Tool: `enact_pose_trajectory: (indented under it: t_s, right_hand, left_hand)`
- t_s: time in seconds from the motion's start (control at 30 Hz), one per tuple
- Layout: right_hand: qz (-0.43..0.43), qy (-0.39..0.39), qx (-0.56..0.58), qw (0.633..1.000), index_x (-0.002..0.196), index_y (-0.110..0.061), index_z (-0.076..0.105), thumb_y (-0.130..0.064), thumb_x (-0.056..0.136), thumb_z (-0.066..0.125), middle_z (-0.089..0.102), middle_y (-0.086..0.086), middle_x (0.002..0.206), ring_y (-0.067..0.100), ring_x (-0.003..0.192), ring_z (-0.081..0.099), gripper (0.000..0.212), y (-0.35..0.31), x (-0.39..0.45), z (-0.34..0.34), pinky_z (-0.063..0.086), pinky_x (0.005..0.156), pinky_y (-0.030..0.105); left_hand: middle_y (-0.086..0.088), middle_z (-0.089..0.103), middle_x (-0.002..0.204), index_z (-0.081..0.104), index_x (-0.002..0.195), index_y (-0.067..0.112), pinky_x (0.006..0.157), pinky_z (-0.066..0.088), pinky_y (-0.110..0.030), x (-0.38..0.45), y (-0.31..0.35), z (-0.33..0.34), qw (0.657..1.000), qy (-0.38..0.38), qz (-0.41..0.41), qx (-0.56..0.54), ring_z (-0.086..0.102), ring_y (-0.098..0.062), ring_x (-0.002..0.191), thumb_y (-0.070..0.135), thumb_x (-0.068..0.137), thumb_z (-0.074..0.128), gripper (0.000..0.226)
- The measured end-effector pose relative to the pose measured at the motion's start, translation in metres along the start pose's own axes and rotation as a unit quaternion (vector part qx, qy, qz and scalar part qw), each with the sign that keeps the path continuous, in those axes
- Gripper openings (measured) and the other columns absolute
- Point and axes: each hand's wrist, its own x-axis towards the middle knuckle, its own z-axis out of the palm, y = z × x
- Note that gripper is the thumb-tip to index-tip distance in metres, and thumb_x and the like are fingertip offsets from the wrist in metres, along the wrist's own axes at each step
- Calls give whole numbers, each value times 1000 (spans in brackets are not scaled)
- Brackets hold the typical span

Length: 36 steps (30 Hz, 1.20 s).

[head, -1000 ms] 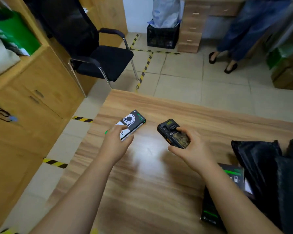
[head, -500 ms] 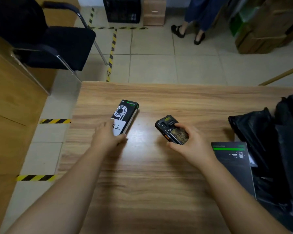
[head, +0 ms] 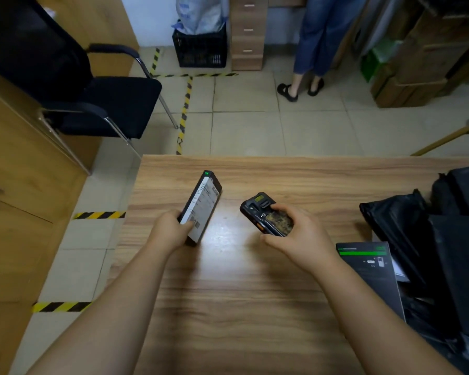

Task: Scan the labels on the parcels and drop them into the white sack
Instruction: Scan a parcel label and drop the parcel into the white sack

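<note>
My left hand (head: 171, 230) grips the near end of a slim black parcel box (head: 202, 207), tilted on its edge over the wooden table (head: 228, 293) so its white shipping label with barcodes faces right. My right hand (head: 295, 236) holds a black handheld scanner (head: 266, 213) just right of the box, its top end pointing toward the label. Another black box with a green stripe (head: 368, 272) lies at the table's right, beside black plastic bags (head: 431, 239). No white sack is visible near the table.
A black office chair (head: 92, 98) stands left of the table beside wooden cabinets (head: 16, 171). Beyond are a black crate holding a pale bag (head: 201, 47), a drawer unit (head: 247, 33), a standing person's legs (head: 309, 50) and cardboard boxes (head: 417, 63). Yellow-black tape marks the floor.
My left hand turned the box from its printed face up onto its edge, so the white label now faces the scanner. The view also shifted upward, showing more floor.
</note>
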Motion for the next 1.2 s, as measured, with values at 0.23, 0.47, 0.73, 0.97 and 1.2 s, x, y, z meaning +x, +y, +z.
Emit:
enact_pose_trajectory:
  t_s: [0.23,0.47,0.73,0.97,1.2]
  right_hand:
    - [-35,19,50,998,125,-42,59,-39,65,85,58,-14,110,9,100,57,65,-36,5,-53,46,82,28]
    - [-103,-20,11,994,121,-44,59,-44,63,84,60,-13,104,7,88,56,63,-71,-15,-109,40,65,23]
    - [-105,-71,-64,990,113,-48,57,-48,57,80,63,-15,99,1,84,58,61,-81,-56,-129,54,74,30]
    - [-110,-46,-103,987,118,-46,57,-48,61,81,62,-12,107,7,90,58,62,-120,-80,-119,55,80,32]
    - [-139,12,-67,988,118,-44,58,-45,65,83,61,-14,105,4,89,59,59,-183,-92,-84,54,76,30]
  left_hand:
    - [-12,70,112,59,114,0,79,57,-34,-40,58,-47,919,-2,-30,-394,69,-24,97,-2,91,63,24]
    - [-8,72,106,59,104,6,71,56,-26,-86,111,-82,889,78,41,-448,70,-18,94,-11,85,65,27]
    - [-9,71,110,60,106,7,81,56,-33,-117,123,-88,875,110,84,-464,70,-21,100,-10,85,66,28]
    - [-3,72,108,61,105,14,81,56,-30,-118,108,-121,871,93,123,-467,69,-17,99,-8,87,64,28]
    - [3,69,108,56,113,17,92,55,-39,-107,57,-186,874,116,146,-448,67,-15,102,5,91,65,26]
